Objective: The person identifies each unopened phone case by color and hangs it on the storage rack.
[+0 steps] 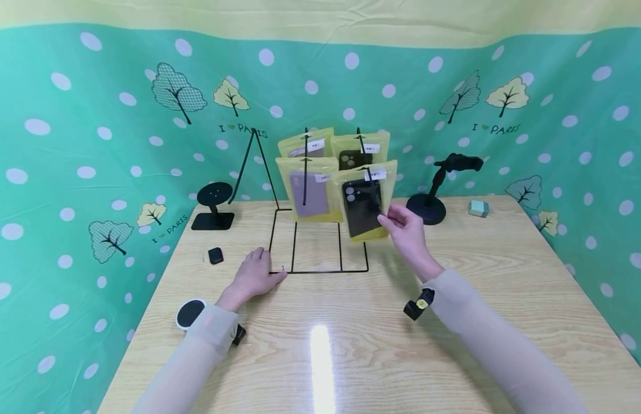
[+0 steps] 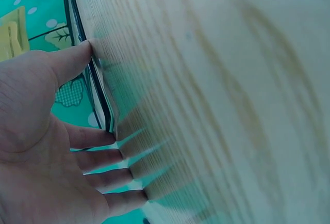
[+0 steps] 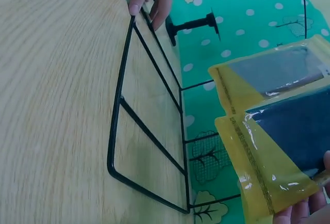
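A black wire display rack (image 1: 320, 270) stands on the wooden table (image 1: 351, 345) with several yellow packets of phone cases hanging from it. My right hand (image 1: 386, 219) pinches the lower right corner of the front packet with a black case (image 1: 363, 207); the right wrist view shows this packet (image 3: 268, 152) and my fingers (image 3: 304, 212) at its bottom corner. My left hand (image 1: 265, 265) lies flat on the table, fingers straight, touching the rack's front left corner. The left wrist view shows my left hand (image 2: 46, 146) with its fingertips against the rack's base wire (image 2: 103, 100).
A packet with a purple case (image 1: 310, 192) hangs to the left of the held one. At the back stand a round black stand (image 1: 215, 198) on the left, and a black holder (image 1: 429, 204) and a teal box (image 1: 478, 208) on the right. A small black object (image 1: 215, 255) and a white-rimmed disc (image 1: 190, 313) lie near my left arm.
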A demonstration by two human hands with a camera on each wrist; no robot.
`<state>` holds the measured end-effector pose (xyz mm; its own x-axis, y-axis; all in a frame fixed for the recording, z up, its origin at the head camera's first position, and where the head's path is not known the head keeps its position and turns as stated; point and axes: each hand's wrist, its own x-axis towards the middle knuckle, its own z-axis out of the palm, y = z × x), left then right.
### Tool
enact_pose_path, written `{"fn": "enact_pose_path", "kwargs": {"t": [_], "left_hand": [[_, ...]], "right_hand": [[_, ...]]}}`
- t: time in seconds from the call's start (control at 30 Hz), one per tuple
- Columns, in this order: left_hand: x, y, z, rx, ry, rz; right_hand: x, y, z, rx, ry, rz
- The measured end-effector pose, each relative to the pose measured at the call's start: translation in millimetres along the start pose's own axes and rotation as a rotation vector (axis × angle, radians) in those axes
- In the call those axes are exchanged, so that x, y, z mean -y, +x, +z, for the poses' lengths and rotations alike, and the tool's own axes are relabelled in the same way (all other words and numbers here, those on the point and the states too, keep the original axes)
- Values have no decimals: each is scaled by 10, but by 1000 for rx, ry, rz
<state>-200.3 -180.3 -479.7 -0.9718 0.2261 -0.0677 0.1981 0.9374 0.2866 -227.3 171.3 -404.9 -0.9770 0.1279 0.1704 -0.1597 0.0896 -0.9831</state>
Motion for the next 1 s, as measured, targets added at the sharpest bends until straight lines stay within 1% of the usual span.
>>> {"fn": "enact_pose_path", "kwargs": {"t": [0.13,0.37,0.53,0.7,1.0], "left_hand": [[-13,-9,-12,2,-4,-3],[-26,-15,-25,13,-7,-10],[-25,-15,-28,21,-10,-14],[-27,-18,-36,18,-10,-12],[-31,-12,-45,31,-2,-16]], "right_hand": [[-19,72,34,28,-59,13],[-48,199,78,17,-95,37],[-37,279,105,19,-99,64],[-13,338,141,7,-76,90],[-4,358,131,19,-83,113]]}}
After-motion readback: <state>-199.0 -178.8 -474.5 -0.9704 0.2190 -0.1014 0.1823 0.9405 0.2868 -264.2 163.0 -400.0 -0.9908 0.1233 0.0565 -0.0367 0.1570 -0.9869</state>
